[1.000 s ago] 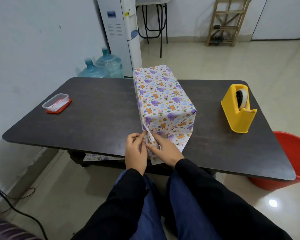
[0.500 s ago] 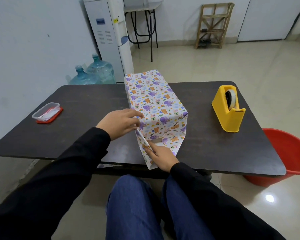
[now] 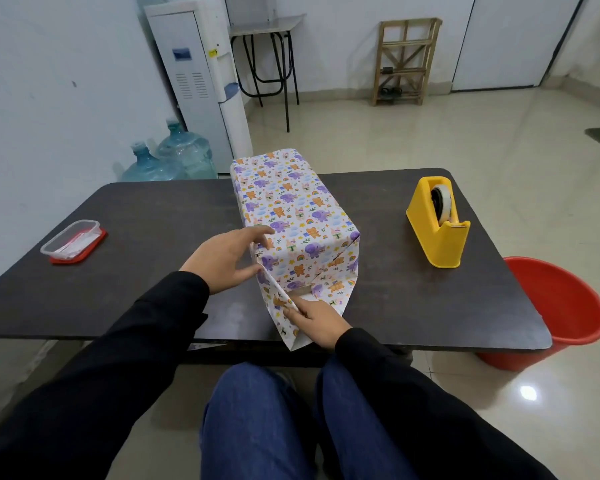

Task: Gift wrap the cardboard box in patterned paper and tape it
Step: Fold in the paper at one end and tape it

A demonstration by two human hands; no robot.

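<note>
The box (image 3: 293, 209) stands lengthwise on the dark table (image 3: 146, 282), covered in white paper with purple elephants and orange bears. At its near end a small patch of bare cardboard shows between folded flaps. My left hand (image 3: 227, 259) rests with spread fingers against the box's near left corner. My right hand (image 3: 314, 318) presses down the loose bottom paper flap (image 3: 284, 318), which lies on the table and sticks out past its near edge. A yellow tape dispenser (image 3: 437, 226) stands to the right, apart from both hands.
A clear plastic tub on a red lid (image 3: 73, 240) sits at the table's left. A red bucket (image 3: 565, 313) stands on the floor at the right. A water dispenser (image 3: 201, 84) and blue jugs (image 3: 174, 157) are behind the table. My knees are under the near edge.
My left hand let go of the flap and rose to the box's near left corner, fingers spreading. My right hand stayed on the flap. The view tilted up slightly.
</note>
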